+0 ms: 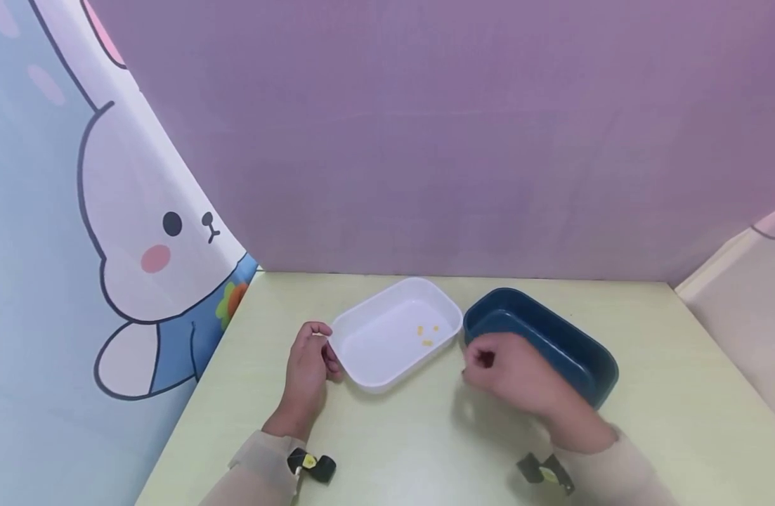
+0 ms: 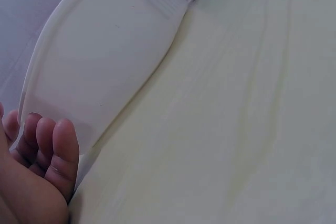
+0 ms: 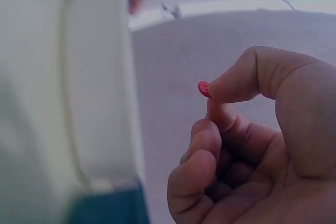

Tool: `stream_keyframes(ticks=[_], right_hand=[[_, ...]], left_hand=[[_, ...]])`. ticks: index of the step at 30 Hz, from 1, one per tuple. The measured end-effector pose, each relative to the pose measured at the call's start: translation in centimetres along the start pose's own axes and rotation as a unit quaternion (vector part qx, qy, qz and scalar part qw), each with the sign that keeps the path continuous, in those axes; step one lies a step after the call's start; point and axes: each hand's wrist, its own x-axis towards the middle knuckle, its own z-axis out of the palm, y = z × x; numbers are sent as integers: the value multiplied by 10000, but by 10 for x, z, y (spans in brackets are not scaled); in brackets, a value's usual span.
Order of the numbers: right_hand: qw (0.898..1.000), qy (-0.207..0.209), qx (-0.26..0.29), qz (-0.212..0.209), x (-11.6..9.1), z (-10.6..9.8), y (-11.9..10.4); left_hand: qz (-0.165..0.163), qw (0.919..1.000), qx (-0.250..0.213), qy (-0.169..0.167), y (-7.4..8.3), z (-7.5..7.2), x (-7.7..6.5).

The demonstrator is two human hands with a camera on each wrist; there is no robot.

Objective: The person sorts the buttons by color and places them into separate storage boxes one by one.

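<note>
Between the thumb and index finger of my right hand (image 1: 510,372), a small red button (image 3: 203,88) with holes is pinched, showing in the right wrist view. That hand is raised by the near left end of a dark blue tray (image 1: 583,337), overlapping its rim in the head view. My left hand (image 1: 308,369) holds the left end of a white tray (image 1: 365,386), its fingers curled at the rim. Several tiny yellow pieces (image 1: 428,343) lie on the white tray's floor, toward its right end.
Both trays stand side by side on a pale yellow table (image 1: 393,450), their ends nearly meeting. A purple wall panel (image 1: 450,154) rises along the back edge. On the left is a panel with a cartoon rabbit (image 1: 147,225), and a pale panel (image 1: 747,323) borders the right.
</note>
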Motion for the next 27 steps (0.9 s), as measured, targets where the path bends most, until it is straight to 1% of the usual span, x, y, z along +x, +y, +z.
stream_keyframes(ticks=[3, 6, 8, 11, 17, 22, 27], right_hand=[[9990, 319, -42, 304, -3, -26, 11], [9970, 539, -266, 485, -5, -48, 22], [9957, 599, -331, 625, -7, -59, 30], [9940, 661, -431, 759, -6, -69, 41], [9917, 648, -543, 967, -2, -77, 59], [9911, 565, -381, 1140, 0, -77, 68], [9914, 428, -185, 1227, 1, -74, 74]], left_hand=[[-1, 10000, -10, 4, 0, 0, 0], [11, 10000, -43, -11, 1, 0, -1], [27, 10000, -65, -21, 1, 0, -2], [75, 10000, -58, -23, 1, 0, -3], [120, 9999, -35, -32, 1, 0, -3], [101, 9999, -2, -21, 2, 0, -3], [72, 10000, 28, 19, -1, -1, -1]])
